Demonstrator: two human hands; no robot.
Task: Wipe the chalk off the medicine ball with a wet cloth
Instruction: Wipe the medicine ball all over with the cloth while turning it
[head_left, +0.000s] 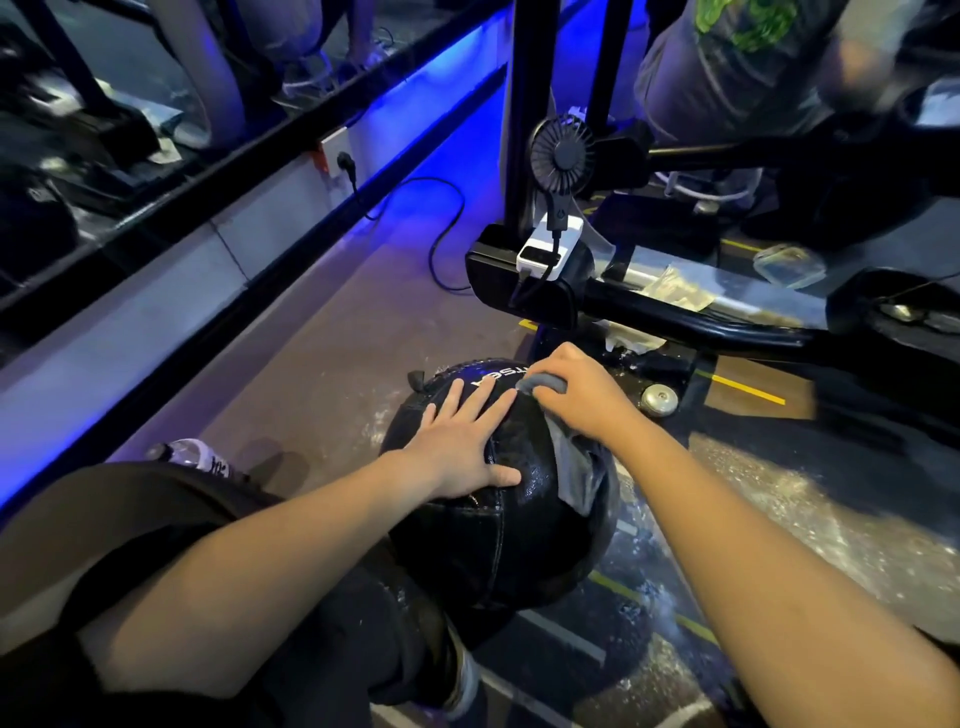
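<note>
Round black textured medicine ball (498, 525) sits on the floor right by the knee, its near face wet, glossy, no chalk showing. Left hand (457, 447) lies flat, fingers spread, steadying the top w/ nothing held; right hand (582, 395) is fisted round the grey wet cloth (574, 467), pressing at the far top by the white lettering. Looks mostly done, far side can't be judged, and white chalky splatter on the floor beyond the ball.

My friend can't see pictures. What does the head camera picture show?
A person's right hand presses a grey cloth on a shiny black medicine ball, while the left hand lies flat on top. A small fan stands behind.
</note>
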